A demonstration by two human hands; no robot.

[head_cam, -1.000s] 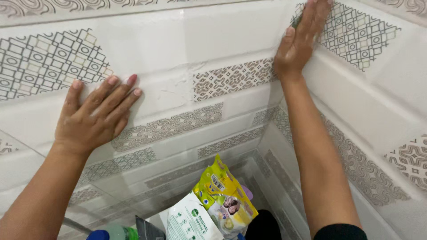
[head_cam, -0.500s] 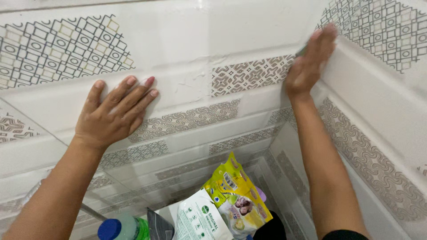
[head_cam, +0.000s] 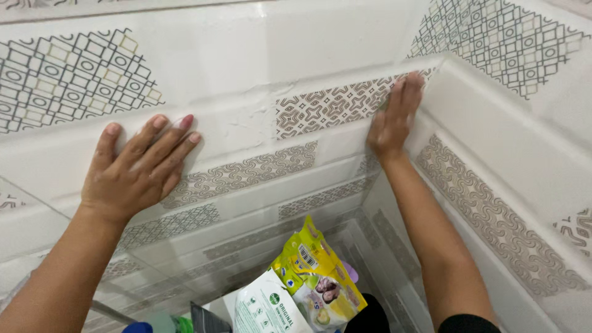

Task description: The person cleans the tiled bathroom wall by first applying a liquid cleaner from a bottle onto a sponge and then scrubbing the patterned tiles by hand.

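Observation:
My left hand (head_cam: 139,169) lies flat on the white tiled wall (head_cam: 246,61), fingers spread, over a band of brown patterned tile (head_cam: 240,176). Further right, my right hand (head_cam: 394,117) presses flat against the wall at the inner corner, fingers together, on another patterned band (head_cam: 327,108). A thin grey-green edge shows beside its palm; whether something sits under the hand is unclear. Neither hand visibly grips anything.
Below the hands, in the corner, stand a yellow packet (head_cam: 317,271) and a white-and-green pouch (head_cam: 265,308). A blue-capped bottle (head_cam: 139,327) and a dark object (head_cam: 206,317) sit at the bottom edge. A clear glass panel (head_cam: 37,213) crosses the lower left.
My right hand slid down and left from the right-hand wall into the corner. My left hand stays flat on the wall. The view shifted, showing more of the corner.

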